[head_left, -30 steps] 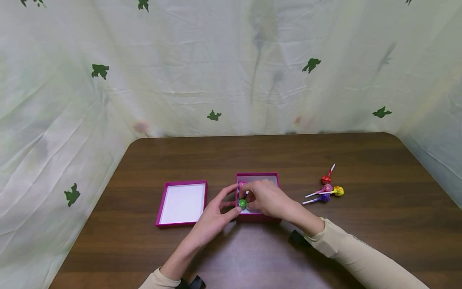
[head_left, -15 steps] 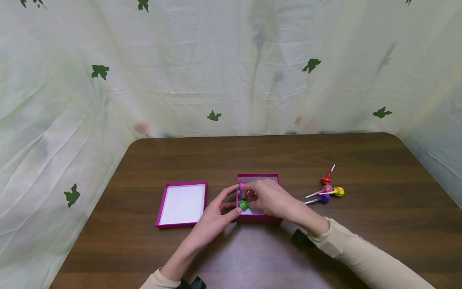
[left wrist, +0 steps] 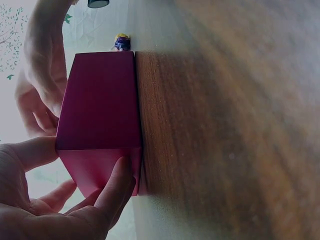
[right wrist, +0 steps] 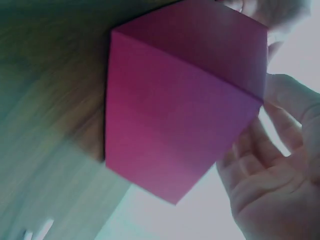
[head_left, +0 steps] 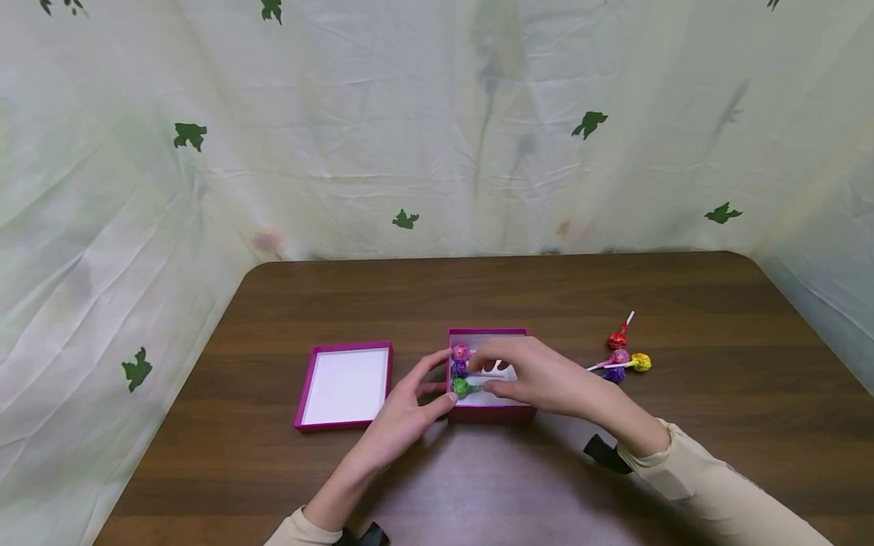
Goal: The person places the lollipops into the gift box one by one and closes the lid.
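1. Green lollipop [head_left: 460, 388], purple lollipop [head_left: 459, 369] and pink lollipop [head_left: 460, 353] are lined up along the left wall inside an open magenta box [head_left: 492, 415], the green one nearest the person and the pink one farthest.
2. At its left side the box is touched by the left hand [head_left: 403, 409]; the thumb is placed at the near corner, the index finger at the far one, and the fingers are spread apart.
3. Over the box the right hand [head_left: 539, 375] is held with thumb and index finger parted, close to the green lollipop; whether its stick is touched cannot be told.
4. Beneath that hand, white sticks [head_left: 501, 366] are partly seen, the rest being hidden by the fingers.
5. To the right of the box, a red lollipop [head_left: 617, 340], a yellow lollipop [head_left: 641, 362], a second pink lollipop [head_left: 618, 356] and a second purple lollipop [head_left: 614, 374] are clustered on the brown tabletop [head_left: 287, 303].
6. To the left of the box a shallow lid [head_left: 344, 385] is laid flat, its white inside turned up and its rim magenta.
7. Beyond the tabletop, a pale cloth [head_left: 437, 114] marked with green leaf shapes [head_left: 589, 123] is hung. Both forearms are covered by beige sleeves [head_left: 724, 478].
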`<state>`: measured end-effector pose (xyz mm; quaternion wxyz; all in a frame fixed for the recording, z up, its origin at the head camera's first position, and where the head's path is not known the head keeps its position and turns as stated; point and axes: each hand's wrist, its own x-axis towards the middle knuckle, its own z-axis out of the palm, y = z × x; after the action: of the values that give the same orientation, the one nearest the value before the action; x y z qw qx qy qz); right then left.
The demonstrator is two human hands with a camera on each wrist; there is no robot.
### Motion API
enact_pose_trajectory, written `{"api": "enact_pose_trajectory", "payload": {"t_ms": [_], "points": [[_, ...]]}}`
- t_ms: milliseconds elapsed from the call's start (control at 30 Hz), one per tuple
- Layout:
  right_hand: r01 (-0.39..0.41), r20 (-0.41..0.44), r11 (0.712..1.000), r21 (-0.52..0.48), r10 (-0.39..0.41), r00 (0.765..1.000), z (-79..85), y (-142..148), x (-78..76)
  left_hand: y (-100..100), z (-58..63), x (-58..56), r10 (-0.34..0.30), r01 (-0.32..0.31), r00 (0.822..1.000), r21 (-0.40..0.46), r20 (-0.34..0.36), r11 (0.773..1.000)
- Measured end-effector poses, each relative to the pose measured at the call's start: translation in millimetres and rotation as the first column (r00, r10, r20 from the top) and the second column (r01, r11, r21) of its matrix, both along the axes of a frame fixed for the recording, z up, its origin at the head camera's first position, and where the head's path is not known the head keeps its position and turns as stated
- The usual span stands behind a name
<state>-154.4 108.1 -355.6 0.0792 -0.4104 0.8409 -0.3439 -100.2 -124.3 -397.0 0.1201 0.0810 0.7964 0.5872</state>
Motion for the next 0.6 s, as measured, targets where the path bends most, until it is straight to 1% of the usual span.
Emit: {"api": "enact_pose_trajectory", "payload": {"t_ms": [167, 267, 400, 500, 600], "points": [[-0.001, -0.044, 0.999, -0.046, -0.001, 0.999, 3.9, 19.2, 2.9, 1.0, 0.8, -0.2, 0.005, -0.005, 1.0, -0.009, 0.005, 1.0], [0.003, -0.099, 0.997, -0.074, -0.011, 0.995, 5.1, 32.0, 3.9, 1.3, 0.7, -0.3, 0.007, -0.007, 1.0, -0.009, 0.0, 1.0], [-0.006, -0.181, 0.994, -0.111, -0.014, 0.983, 6.3, 50.8, 3.8, 1.5, 0.5, -0.2, 0.007, -0.007, 1.0, -0.009, 0.0, 1.0], [-0.006, -0.233, 0.993, -0.116, -0.021, 0.972, 8.3, 65.8, 3.0, 1.3, 0.4, 0.1, 0.01, -0.01, 1.0, -0.011, 0.001, 1.0], [0.018, -0.277, 0.994, -0.105, -0.047, 0.96, 9.7, 81.6, 2.0, 1.3, 0.3, 0.4, 0.011, -0.011, 1.0, -0.012, 0.003, 1.0]]}}
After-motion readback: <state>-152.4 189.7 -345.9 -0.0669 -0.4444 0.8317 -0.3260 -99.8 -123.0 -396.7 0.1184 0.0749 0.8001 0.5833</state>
